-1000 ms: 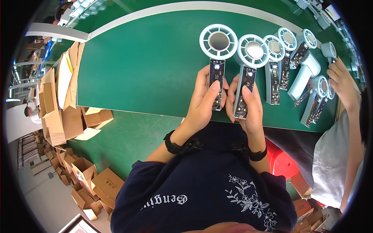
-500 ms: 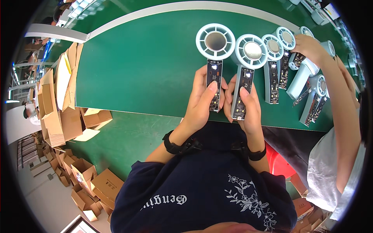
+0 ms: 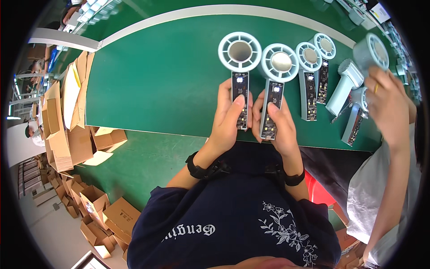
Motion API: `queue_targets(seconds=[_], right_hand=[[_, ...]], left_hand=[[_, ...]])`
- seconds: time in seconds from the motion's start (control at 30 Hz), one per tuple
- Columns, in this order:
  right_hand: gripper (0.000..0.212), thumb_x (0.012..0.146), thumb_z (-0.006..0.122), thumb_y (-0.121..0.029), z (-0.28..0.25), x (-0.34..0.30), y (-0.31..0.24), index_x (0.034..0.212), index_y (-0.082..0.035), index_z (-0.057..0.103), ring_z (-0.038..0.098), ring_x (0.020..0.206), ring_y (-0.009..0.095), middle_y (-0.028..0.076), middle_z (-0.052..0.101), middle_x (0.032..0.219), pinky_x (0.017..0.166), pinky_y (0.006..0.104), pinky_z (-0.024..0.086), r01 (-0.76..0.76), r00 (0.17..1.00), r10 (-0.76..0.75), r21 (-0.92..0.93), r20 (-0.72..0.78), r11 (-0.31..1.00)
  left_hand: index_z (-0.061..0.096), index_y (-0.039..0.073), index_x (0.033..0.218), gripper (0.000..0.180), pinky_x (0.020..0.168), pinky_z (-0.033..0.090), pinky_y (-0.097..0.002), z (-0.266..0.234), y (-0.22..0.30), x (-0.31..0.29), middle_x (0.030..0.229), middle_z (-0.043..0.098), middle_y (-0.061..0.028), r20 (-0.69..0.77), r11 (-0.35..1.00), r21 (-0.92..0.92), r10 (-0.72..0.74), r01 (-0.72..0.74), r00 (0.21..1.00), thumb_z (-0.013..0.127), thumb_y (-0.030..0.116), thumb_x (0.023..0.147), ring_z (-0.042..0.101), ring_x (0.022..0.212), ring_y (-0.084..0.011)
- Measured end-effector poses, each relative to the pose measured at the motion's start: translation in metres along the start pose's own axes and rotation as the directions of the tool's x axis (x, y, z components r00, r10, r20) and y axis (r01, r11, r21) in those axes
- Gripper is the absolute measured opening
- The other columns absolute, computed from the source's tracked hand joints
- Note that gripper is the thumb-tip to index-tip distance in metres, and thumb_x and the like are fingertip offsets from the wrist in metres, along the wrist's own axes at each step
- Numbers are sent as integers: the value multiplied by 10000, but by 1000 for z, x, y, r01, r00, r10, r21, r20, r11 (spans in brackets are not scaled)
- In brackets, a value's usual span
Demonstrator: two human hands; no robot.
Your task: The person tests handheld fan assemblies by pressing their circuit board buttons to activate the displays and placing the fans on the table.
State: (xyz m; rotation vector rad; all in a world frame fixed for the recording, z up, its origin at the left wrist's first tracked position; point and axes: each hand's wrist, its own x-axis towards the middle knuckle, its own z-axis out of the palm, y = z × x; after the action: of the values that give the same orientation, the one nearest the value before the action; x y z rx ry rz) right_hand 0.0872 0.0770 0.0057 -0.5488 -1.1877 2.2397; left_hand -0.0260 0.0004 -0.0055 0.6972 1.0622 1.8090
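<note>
My left hand [image 3: 227, 119] is closed around the handle of a pale blue handheld fan [image 3: 240, 52], its thumb pressing on the bare black circuit board. Beside it, my right hand [image 3: 283, 126] grips a second handheld fan [image 3: 281, 62] of the same kind, thumb also on the board. Both fans point their round ringed heads away from me, and a small white light glows on each board. The two hands are close together above the table's near edge; the fingers behind the handles are partly hidden.
On the green table [image 3: 156, 80], a third fan [image 3: 308, 96] and a fourth fan [image 3: 325, 46] lie to the right, with several more beyond. A co-worker's hand [image 3: 387, 101] holds another fan [image 3: 374, 50] at far right. Cardboard boxes [image 3: 123, 217] stand at left.
The co-worker's hand has drawn back to the right, lifting a fan from the group on the table. My two fans have shifted slightly left and nearer in the picture, still held.
</note>
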Motion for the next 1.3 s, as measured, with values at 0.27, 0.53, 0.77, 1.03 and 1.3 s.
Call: queue_targets(seconds=[0.27,0.53,0.77,1.03,1.3], right_hand=[[357,979,336,-348,-4,0,1,1113,-20,382,419,401,138,102,478,731,360,230,331,3,999,-3,-12,36,1000],[350,978,335,-350,-4,0,1,1102,-26,382,416,401,140,97,466,720,353,233,326,-9,998,11,-36,67,999],[332,957,364,-313,-5,-1,2,1114,-21,380,424,408,146,106,464,739,349,246,329,2,996,1,-40,87,999],[344,966,345,-353,-3,-1,-1,1065,-29,401,406,384,140,89,460,681,339,238,318,28,999,-28,-3,42,1000],[328,981,320,-371,1,7,-12,959,-56,411,390,367,126,53,441,602,335,232,314,-76,997,77,14,-25,997]], left_hand=[[289,22,1233,347,498,396,-196,3,1,2,883,506,-76,14,1000,-14,19,-19,1000,370,244,978,479,581,-82],[301,-8,1290,439,446,371,-213,4,-1,0,893,507,-87,-32,998,37,45,-44,998,317,291,970,457,521,-97],[308,-4,1267,404,459,379,-212,2,1,0,901,510,-91,-23,1000,-15,18,-18,1000,330,272,973,464,537,-95],[325,8,1224,339,484,399,-211,4,4,4,907,512,-94,34,997,-62,39,-37,999,349,247,986,487,562,-99],[330,-8,1256,433,453,404,-223,4,6,2,877,511,-100,-28,998,-58,21,-22,999,304,330,986,482,528,-108]])
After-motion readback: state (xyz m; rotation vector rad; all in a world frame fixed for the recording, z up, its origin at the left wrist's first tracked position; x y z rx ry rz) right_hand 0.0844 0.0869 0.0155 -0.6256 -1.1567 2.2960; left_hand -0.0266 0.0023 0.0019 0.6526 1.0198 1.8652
